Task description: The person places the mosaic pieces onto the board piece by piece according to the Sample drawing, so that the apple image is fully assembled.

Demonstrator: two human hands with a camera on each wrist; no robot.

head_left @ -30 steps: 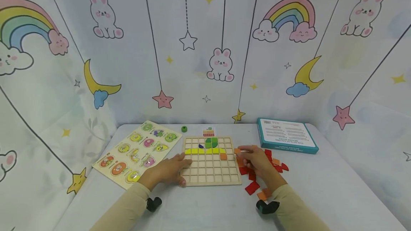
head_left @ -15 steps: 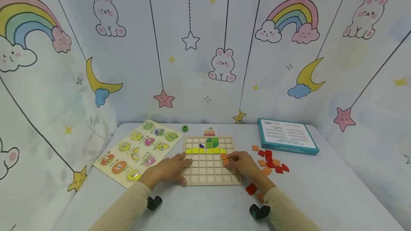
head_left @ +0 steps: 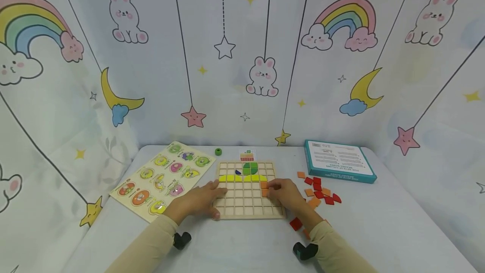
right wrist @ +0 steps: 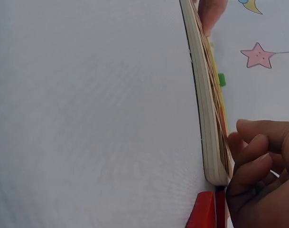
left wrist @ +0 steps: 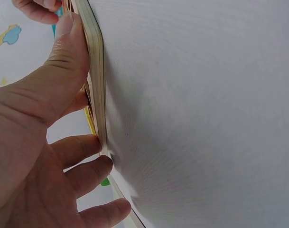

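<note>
A wooden grid board (head_left: 244,201) lies on the table in front of me. One row holds yellow tiles (head_left: 231,178), with green tiles (head_left: 250,167) and a small dark blue piece (head_left: 238,172) above it. My left hand (head_left: 198,200) rests on the board's left edge, fingers spread and fairly straight, thumb near the front corner. At the right side, my right hand (head_left: 289,197) has curled fingers at an orange square tile (head_left: 264,192), which sits in a cell directly below another orange tile (head_left: 263,185). Its fingertips partly cover that lower tile; the right wrist view hides it.
Loose red tiles (head_left: 317,186) and orange tiles (head_left: 314,202) lie scattered right of the board. A small pattern card (head_left: 248,155) and a green bead (head_left: 218,151) are behind it. A fruit puzzle board (head_left: 159,180) lies left; a teal box (head_left: 341,161) stands back right.
My right hand has moved left from the loose tiles to the board, bringing an orange tile that now lies below the first orange one. The left hand has stayed put.
</note>
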